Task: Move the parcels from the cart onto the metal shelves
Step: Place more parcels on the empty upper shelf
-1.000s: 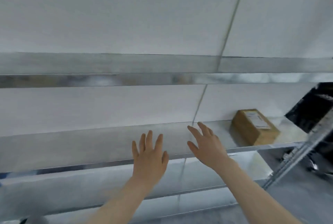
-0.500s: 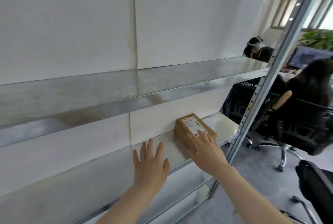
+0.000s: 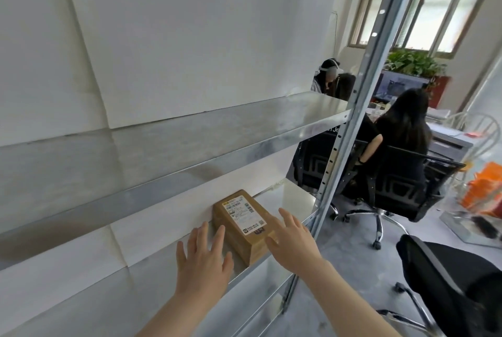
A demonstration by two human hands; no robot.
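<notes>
**A:** What is hard to make out?

**B:** The brown parcel (image 3: 241, 224) lies on the lower shelf (image 3: 288, 195) with its far end close to the white wall (image 3: 163, 38); I cannot tell whether it touches the wall. Its near right corner is covered by the right hand (image 3: 294, 244). Both forearms are cut off at the bottom edge.

**A:** And the hands themselves?

**B:** Both are flat, fingers straight and spread, gripping nothing. The left hand (image 3: 202, 260) is just left of the parcel, fingertips beside its long side; whether they touch it is unclear. The right hand lies over the parcel's near end, thumb towards the top face.

**A:** Any writing?

**B:** A white label (image 3: 244, 213) on the parcel's top carries lines of print, small code blocks and a yellow strip at its far edge; all of it is too small to read. Beyond the end of the upper shelf (image 3: 190, 135), the white letters (image 3: 335, 129) "Je" show on something black; the shelf rim and the metal post (image 3: 361, 108) cut off the rest.

**A:** What else does the post hide?

**B:** It crosses part of a black chair (image 3: 402, 173) and of the person (image 3: 404, 125) seated there, back to the camera.
</notes>
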